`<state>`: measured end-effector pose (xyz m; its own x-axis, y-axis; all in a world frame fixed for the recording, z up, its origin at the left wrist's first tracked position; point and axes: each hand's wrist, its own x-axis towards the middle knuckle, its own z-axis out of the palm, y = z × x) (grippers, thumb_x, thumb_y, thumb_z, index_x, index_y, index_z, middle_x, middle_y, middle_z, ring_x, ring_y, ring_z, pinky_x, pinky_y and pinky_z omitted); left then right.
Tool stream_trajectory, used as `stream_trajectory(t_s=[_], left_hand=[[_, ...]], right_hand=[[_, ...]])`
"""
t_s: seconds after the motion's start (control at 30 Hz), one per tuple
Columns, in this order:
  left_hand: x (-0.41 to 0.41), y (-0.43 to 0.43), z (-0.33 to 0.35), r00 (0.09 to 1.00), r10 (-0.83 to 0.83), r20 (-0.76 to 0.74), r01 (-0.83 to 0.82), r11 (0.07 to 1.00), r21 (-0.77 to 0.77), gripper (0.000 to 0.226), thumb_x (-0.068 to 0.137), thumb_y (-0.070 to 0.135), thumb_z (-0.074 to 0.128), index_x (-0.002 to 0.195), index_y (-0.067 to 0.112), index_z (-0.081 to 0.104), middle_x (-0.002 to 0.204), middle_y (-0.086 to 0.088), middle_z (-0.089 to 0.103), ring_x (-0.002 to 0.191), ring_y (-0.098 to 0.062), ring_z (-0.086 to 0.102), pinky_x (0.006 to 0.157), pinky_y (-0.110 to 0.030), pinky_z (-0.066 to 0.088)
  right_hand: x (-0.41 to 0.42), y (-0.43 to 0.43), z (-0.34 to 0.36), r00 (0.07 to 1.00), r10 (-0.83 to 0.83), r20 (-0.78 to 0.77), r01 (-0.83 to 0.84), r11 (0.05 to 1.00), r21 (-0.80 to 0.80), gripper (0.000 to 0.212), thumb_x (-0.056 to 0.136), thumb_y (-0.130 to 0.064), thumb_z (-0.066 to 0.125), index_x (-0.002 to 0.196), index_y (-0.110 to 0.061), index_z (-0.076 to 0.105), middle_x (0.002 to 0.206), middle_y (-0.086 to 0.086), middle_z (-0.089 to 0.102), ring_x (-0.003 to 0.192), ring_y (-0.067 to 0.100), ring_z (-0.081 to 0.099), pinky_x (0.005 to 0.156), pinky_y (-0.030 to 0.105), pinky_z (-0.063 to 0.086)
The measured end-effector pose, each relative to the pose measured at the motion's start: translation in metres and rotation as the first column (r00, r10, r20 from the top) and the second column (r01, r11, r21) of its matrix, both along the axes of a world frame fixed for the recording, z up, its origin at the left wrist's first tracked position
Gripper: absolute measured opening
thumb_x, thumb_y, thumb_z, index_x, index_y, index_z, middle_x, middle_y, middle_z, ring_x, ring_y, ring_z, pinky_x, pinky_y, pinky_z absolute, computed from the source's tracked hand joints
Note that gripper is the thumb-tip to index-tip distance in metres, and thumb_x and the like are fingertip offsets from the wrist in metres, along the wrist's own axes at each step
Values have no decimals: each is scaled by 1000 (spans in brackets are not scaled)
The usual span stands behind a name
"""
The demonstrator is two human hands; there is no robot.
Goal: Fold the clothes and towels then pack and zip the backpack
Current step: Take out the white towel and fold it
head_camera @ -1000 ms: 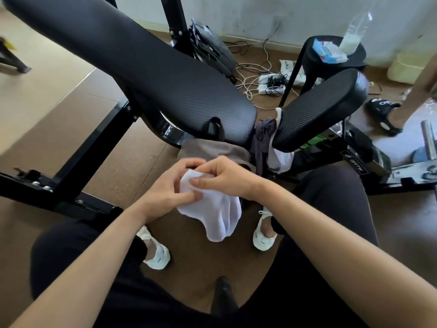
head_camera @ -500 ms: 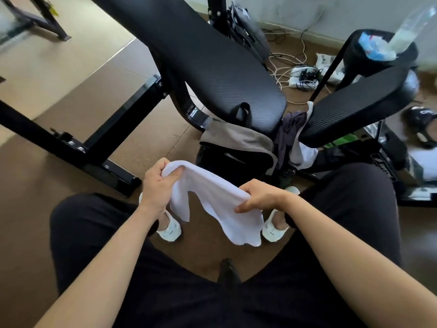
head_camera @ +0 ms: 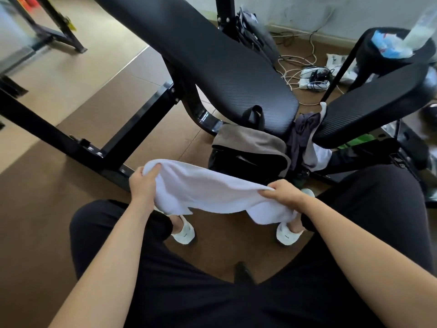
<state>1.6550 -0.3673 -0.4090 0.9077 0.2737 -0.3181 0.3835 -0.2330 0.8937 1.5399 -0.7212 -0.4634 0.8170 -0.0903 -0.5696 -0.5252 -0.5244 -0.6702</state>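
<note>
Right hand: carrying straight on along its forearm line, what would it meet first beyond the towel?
Probably the grey-brown cloth draped over the black backpack, ahead-left of the right hand that pinches the white towel; depth is unclear, so it might pass above.

White towel (head_camera: 208, 192) stretched wide in the air, ends sagging. Black backpack (head_camera: 246, 165) on the floor beyond, a taupe cloth (head_camera: 250, 140) (perhaps a towel) draped over its top.
</note>
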Motion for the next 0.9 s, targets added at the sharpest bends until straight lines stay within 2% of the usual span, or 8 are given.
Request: stream_trajectory(t_s=[0.1,0.27,0.43,0.53,0.6,0.67,0.77,0.9], left_hand=[[-4,-5,-13,983,-105,-150,113,992,49,23,90,22,76,96,4,63,91,-13,59,86,-27,55,73,-39,40],[-11,-12,-20,940,-223,-260,246,968,57,19,83,15,82,91,1,74,87,-15,72,80,-31,67,74,-42,52],[-9,-19,-23,882,-406,-241,462,845,268,50,83,32,82,61,13,41,61,-7,39,65,-22,39,63,-37,28],[-12,-23,-23,765,-532,-362,638,701,318,55,83,30,78,57,18,31,57,0,30,60,-18,30,60,-35,22],[-15,-23,-24,682,-565,-465,714,652,256,52,81,29,73,55,22,29,52,6,26,58,-17,26,62,-36,22],[-19,-22,-22,678,-549,-489,698,689,194,42,76,32,65,56,23,29,53,8,27,61,-17,25,66,-38,24],[-22,-24,-22,764,-498,-410,588,799,126,37,85,18,59,59,20,33,63,3,29,70,-18,26,66,-38,26],[-29,-30,-18,815,-514,-268,522,852,-47,31,97,19,64,75,-1,56,79,-12,50,76,-25,45,70,-36,36]], right_hand=[[6,-7,10,960,-270,73,262,959,106,54,90,-32,72,59,-19,31,56,0,28,53,15,30,53,30,24],[10,-42,32,693,-695,193,675,719,167,36,84,-38,69,69,-12,49,70,11,41,67,23,41,63,34,32],[7,-54,43,675,-659,332,710,703,-46,60,91,-43,69,56,-17,27,57,3,28,56,19,30,55,37,24],[9,-56,39,721,-671,173,689,720,-83,50,94,-47,64,64,-11,46,67,7,46,64,24,45,55,34,32],[8,-55,38,828,-560,-18,555,824,-109,46,95,-47,62,94,-1,61,89,12,60,70,24,54,56,34,39],[6,-53,37,881,-456,-124,448,889,-92,48,94,-43,65,112,1,59,102,13,62,77,23,59,60,34,43],[4,-51,32,854,-498,-148,508,860,38,61,86,-44,73,125,1,61,114,14,67,97,32,66,82,39,53],[3,-35,36,768,-585,-263,641,691,334,48,73,-41,80,105,-7,71,101,15,75,90,34,71,86,44,57]])
